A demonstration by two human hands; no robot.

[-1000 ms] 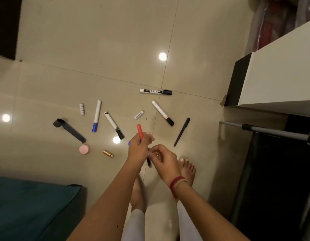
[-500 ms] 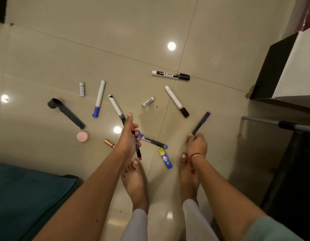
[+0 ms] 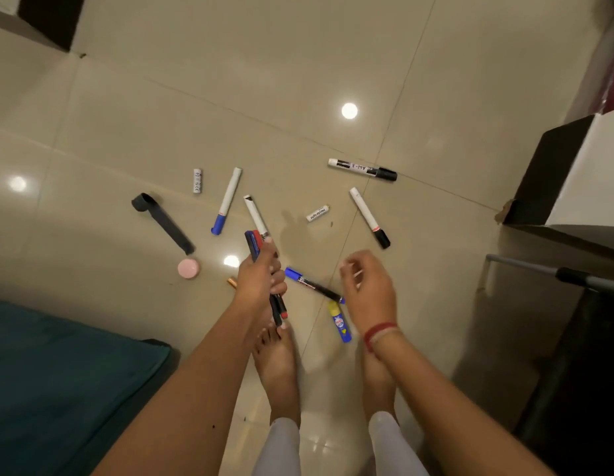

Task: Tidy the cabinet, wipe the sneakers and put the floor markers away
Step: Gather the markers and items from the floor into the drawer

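Markers bundle (image 3: pixel 253 245) gripped in L hand (image 3: pixel 261 280); R hand (image 3: pixel 367 293) loose, empty, over blue-capped marker (image 3: pixel 312 286).

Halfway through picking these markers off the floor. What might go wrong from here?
1. The left hand grips a bundle of markers; adding more may loosen that grip and drop one.
2. The glue stick and blue-capped pen lie close to the bare feet; a step onto them might cause a slip.
3. The right hand hovers empty over the pen; the small white cylinder beyond it is easily overlooked.
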